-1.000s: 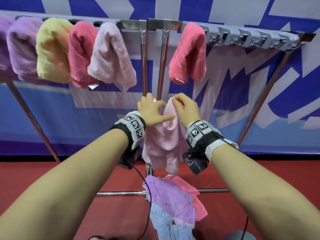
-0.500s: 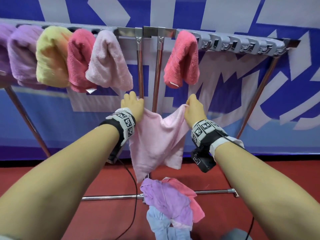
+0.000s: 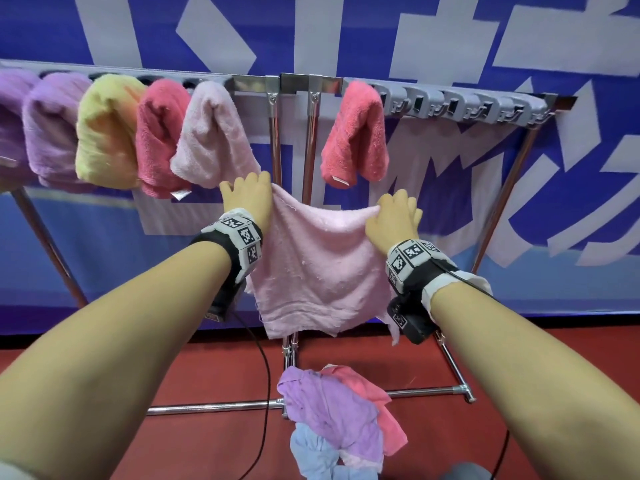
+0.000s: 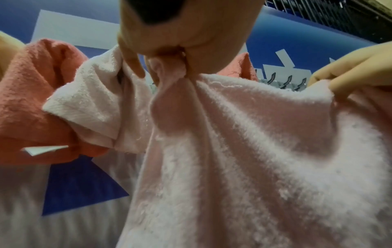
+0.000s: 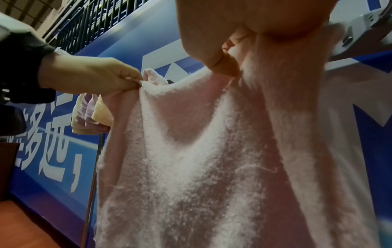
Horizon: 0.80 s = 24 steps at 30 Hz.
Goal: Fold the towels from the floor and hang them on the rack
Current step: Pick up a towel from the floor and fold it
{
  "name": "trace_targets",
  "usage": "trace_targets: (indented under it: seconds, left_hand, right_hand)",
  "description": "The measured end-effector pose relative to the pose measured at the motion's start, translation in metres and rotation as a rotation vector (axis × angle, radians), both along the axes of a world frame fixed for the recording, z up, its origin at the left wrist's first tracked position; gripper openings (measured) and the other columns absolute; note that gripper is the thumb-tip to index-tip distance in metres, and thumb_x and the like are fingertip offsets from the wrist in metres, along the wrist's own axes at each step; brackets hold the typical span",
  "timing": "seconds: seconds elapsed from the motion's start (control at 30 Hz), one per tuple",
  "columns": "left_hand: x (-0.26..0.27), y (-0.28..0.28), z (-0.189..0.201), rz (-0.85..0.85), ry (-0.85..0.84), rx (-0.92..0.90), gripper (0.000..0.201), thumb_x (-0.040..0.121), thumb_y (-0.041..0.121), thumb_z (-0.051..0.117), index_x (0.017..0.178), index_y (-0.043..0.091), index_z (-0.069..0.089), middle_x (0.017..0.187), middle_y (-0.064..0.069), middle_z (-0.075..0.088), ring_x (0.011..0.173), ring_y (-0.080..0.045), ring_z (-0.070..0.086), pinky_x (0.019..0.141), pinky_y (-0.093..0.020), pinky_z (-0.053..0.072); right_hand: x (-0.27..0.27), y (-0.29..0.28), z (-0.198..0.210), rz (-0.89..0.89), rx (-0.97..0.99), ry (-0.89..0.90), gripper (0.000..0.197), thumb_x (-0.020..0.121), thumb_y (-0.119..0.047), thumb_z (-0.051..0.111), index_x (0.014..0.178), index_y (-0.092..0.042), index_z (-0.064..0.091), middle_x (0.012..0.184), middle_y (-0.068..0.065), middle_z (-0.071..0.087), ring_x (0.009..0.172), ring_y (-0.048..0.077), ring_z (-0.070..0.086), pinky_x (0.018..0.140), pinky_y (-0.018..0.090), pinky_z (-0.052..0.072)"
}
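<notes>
In your head view, the pale pink towel (image 3: 318, 268) covers the rack's centre posts (image 3: 275, 140) from mid-height down. Your fingertips on both hands are hidden behind the towel's top edge. At 9 o'clock, the frame edge cuts off the outermost purple towel (image 3: 12, 123). At 6 o'clock, the blue towel (image 3: 311, 455) in the floor pile is cropped. Both wrist views are blurred.

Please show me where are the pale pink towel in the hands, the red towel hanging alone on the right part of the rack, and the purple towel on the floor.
pale pink towel (image 3: 318, 265), head view, middle of the hanging cloth.
red towel (image 3: 356, 133), head view, front fold.
purple towel (image 3: 329, 410), head view, top of the floor pile.
</notes>
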<state>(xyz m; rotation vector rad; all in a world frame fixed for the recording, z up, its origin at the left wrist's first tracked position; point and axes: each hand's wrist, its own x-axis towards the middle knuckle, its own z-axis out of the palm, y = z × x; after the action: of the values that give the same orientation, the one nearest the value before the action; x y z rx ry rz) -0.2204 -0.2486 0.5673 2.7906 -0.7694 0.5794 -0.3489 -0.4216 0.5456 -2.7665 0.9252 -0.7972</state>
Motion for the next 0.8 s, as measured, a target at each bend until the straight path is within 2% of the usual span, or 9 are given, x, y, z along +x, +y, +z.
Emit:
trace_targets:
  seconds: [0.1, 0.2, 0.23, 0.33, 0.4, 0.53, 0.67, 0.8]
  left_hand:
    - [-0.006, -0.002, 0.001, -0.002, -0.010, -0.010, 0.040, 0.087, 0.004, 0.040, 0.127, 0.005, 0.036, 0.119, -0.021, 0.050, 0.109, -0.036, 0.047, 0.096, -0.043, 0.028]
    - [-0.012, 0.001, -0.002, -0.036, -0.031, 0.005, 0.037, 0.086, 0.024, 0.048, 0.117, 0.005, 0.041, 0.114, -0.019, 0.047, 0.104, -0.034, 0.044, 0.090, -0.042, 0.030]
    - [-0.013, 0.001, -0.002, -0.042, -0.022, 0.045, 0.040, 0.083, 0.025, 0.051, 0.116, 0.006, 0.040, 0.113, -0.018, 0.046, 0.104, -0.033, 0.044, 0.089, -0.041, 0.030]
    - [-0.016, 0.000, 0.000, -0.068, 0.064, 0.172, 0.044, 0.078, 0.006, 0.055, 0.118, 0.004, 0.036, 0.118, -0.018, 0.047, 0.109, -0.037, 0.046, 0.091, -0.043, 0.034]
    - [-0.018, -0.001, 0.002, -0.121, 0.114, 0.172, 0.045, 0.079, -0.003, 0.051, 0.120, 0.001, 0.034, 0.119, -0.020, 0.049, 0.108, -0.039, 0.049, 0.088, -0.043, 0.038]
    - [-0.026, -0.001, 0.003, -0.147, 0.183, 0.073, 0.033, 0.086, -0.004, 0.041, 0.118, 0.002, 0.034, 0.110, -0.023, 0.054, 0.088, -0.037, 0.053, 0.072, -0.041, 0.039]
    - [-0.022, -0.002, 0.001, -0.126, 0.133, 0.018, 0.023, 0.090, 0.001, 0.041, 0.113, 0.002, 0.047, 0.113, -0.019, 0.052, 0.101, -0.036, 0.052, 0.078, -0.040, 0.040]
    - [-0.008, -0.001, 0.001, -0.147, -0.088, 0.142, 0.025, 0.092, 0.010, 0.047, 0.113, 0.006, 0.062, 0.119, -0.013, 0.050, 0.110, -0.034, 0.043, 0.086, -0.039, 0.036]
  right_hand:
    - [-0.002, -0.003, 0.000, -0.033, -0.052, 0.025, 0.022, 0.086, -0.007, 0.042, 0.104, -0.002, 0.055, 0.115, 0.015, 0.044, 0.108, 0.032, 0.039, 0.088, 0.039, 0.028]
    - [-0.002, -0.006, 0.001, -0.052, -0.079, 0.049, 0.024, 0.089, -0.006, 0.038, 0.103, -0.001, 0.057, 0.115, 0.015, 0.045, 0.107, 0.032, 0.040, 0.089, 0.039, 0.029]
    - [-0.002, -0.007, 0.001, -0.051, -0.090, 0.061, 0.025, 0.089, -0.005, 0.038, 0.104, -0.002, 0.057, 0.115, 0.015, 0.045, 0.108, 0.032, 0.040, 0.090, 0.039, 0.030]
    - [-0.005, -0.008, 0.002, -0.029, -0.109, 0.118, 0.027, 0.088, -0.001, 0.040, 0.110, -0.002, 0.055, 0.118, 0.015, 0.046, 0.111, 0.032, 0.041, 0.093, 0.037, 0.032]
    - [-0.006, -0.008, 0.002, 0.000, -0.122, 0.166, 0.028, 0.088, -0.001, 0.042, 0.113, -0.002, 0.055, 0.118, 0.015, 0.051, 0.113, 0.032, 0.042, 0.094, 0.036, 0.033]
    - [-0.007, -0.007, 0.001, 0.030, -0.130, 0.164, 0.029, 0.086, 0.001, 0.043, 0.107, -0.005, 0.061, 0.110, 0.014, 0.061, 0.109, 0.031, 0.047, 0.089, 0.035, 0.035]
    - [-0.011, -0.009, 0.002, 0.008, -0.062, 0.048, 0.021, 0.083, 0.002, 0.046, 0.100, -0.003, 0.058, 0.106, 0.015, 0.061, 0.105, 0.033, 0.048, 0.087, 0.036, 0.034]
    - [-0.013, -0.009, 0.003, -0.016, 0.000, -0.013, 0.019, 0.085, -0.004, 0.048, 0.103, -0.005, 0.051, 0.106, 0.014, 0.061, 0.102, 0.034, 0.053, 0.085, 0.039, 0.036]
